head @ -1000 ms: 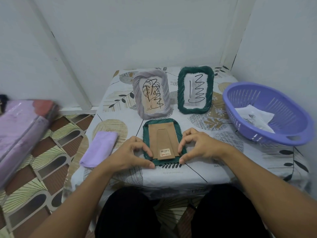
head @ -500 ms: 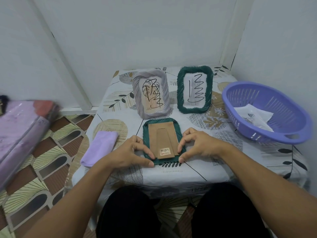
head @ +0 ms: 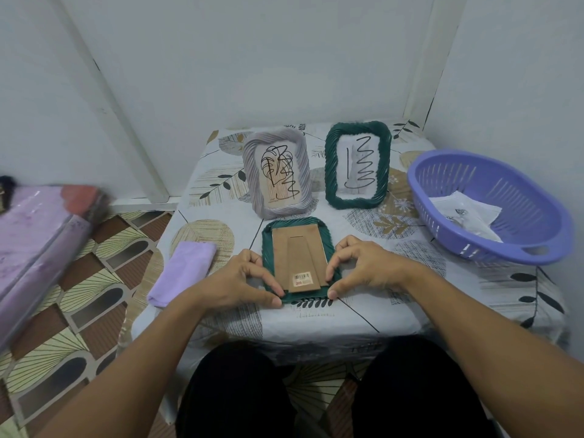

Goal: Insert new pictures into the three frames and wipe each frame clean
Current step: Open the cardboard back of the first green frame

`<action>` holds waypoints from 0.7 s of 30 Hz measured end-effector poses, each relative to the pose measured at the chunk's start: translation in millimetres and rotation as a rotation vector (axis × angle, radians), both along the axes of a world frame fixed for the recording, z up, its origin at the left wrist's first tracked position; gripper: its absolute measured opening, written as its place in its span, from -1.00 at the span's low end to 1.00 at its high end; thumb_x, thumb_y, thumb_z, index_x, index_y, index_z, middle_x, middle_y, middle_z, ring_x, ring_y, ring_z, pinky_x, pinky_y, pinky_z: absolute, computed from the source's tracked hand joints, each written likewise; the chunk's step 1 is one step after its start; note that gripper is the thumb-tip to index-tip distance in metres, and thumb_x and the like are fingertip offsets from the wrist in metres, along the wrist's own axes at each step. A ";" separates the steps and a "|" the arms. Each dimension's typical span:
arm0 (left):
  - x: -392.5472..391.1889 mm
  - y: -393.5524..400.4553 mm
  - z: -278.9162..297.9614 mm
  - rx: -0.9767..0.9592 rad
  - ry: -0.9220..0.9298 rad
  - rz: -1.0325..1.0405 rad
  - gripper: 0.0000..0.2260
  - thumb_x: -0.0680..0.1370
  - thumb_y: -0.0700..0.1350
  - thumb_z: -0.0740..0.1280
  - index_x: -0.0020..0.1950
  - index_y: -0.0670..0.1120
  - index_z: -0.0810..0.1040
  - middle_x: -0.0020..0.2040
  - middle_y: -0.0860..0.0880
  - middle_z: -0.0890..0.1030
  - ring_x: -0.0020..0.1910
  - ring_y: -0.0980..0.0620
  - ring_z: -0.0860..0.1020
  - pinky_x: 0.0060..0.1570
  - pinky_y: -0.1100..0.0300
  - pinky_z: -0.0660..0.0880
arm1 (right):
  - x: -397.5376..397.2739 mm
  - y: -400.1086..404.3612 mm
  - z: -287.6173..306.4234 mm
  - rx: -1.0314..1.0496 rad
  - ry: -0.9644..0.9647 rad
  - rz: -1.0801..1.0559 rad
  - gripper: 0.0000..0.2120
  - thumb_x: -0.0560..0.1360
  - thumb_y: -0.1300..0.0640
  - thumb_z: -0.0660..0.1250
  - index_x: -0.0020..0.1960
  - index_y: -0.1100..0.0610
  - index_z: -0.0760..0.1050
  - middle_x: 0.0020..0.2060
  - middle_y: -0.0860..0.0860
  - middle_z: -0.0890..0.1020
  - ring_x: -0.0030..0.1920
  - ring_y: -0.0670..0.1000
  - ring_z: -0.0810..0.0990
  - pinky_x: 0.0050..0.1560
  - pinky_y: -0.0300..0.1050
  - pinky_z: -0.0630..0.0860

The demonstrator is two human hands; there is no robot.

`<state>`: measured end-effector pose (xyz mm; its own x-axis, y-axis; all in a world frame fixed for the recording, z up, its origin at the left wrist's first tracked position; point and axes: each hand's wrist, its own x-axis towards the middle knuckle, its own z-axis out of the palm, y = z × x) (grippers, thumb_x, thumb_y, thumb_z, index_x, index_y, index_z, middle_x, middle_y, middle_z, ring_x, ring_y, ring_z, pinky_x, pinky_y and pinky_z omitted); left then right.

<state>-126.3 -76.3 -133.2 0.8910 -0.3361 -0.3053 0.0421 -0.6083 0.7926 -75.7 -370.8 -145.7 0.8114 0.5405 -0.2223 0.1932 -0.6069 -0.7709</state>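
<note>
Two bare hands work at a small table (head: 316, 320) covered in a white cloth printed with leaves and circles, set in a corner of pale grey walls. A dark green twisted-rim picture frame (head: 298, 222) lies face down near the front edge, its brown cardboard backing (head: 297, 251) up. The left hand (head: 240, 276) pinches the frame's lower left edge and the right hand (head: 363, 267) pinches its lower right edge. Behind it stand a grey twisted-rim frame (head: 276, 175) and a second dark green frame (head: 357, 164), each holding a line drawing. A folded lilac cloth (head: 183, 270) lies left; a purple slotted plastic basket (head: 493, 248) with white papers (head: 467, 213) sits right. Patterned brown floor tiles (head: 94, 286) show at left.
</note>
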 end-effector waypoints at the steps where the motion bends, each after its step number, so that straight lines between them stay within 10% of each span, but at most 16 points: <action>1: 0.2 1.0 2.5 -0.044 0.022 0.013 -0.75 0.31 0.03 0.65 -0.03 0.13 0.77 0.01 0.09 0.40 0.04 0.12 0.45 0.10 0.29 0.37 | -0.2 -0.1 0.0 0.000 0.001 0.000 -0.52 0.04 -0.29 0.67 -0.09 -0.18 0.72 0.07 -0.12 0.45 0.23 -0.11 0.43 0.43 -0.01 0.35; 7: 17.7 4.8 -6.0 -0.178 -0.105 0.391 -0.81 0.49 -0.06 0.55 0.07 0.08 0.67 -0.12 -0.08 0.64 -0.16 0.02 0.59 0.03 -0.05 0.58 | 2.9 -1.6 -2.1 -0.015 0.015 0.018 -0.52 0.08 -0.27 0.68 -0.05 -0.18 0.71 0.09 -0.11 0.44 0.25 -0.08 0.41 0.46 0.03 0.31; 21: 23.7 -4.3 -27.4 -0.101 -0.182 0.494 -0.73 0.49 -0.14 0.56 0.18 -0.02 0.70 -0.16 0.02 0.68 -0.12 0.08 0.63 0.08 0.14 0.58 | 3.4 -2.7 5.5 -0.052 0.029 0.064 -0.66 0.24 -0.12 0.67 -0.01 -0.24 0.70 0.09 -0.10 0.41 0.23 -0.08 0.40 0.45 0.00 0.30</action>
<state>-102.6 -80.6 -160.5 0.9859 0.1175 -0.1194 0.1612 -0.4709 0.8673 -72.3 -373.5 -140.2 0.7682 0.5786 -0.2739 0.2115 -0.6332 -0.7446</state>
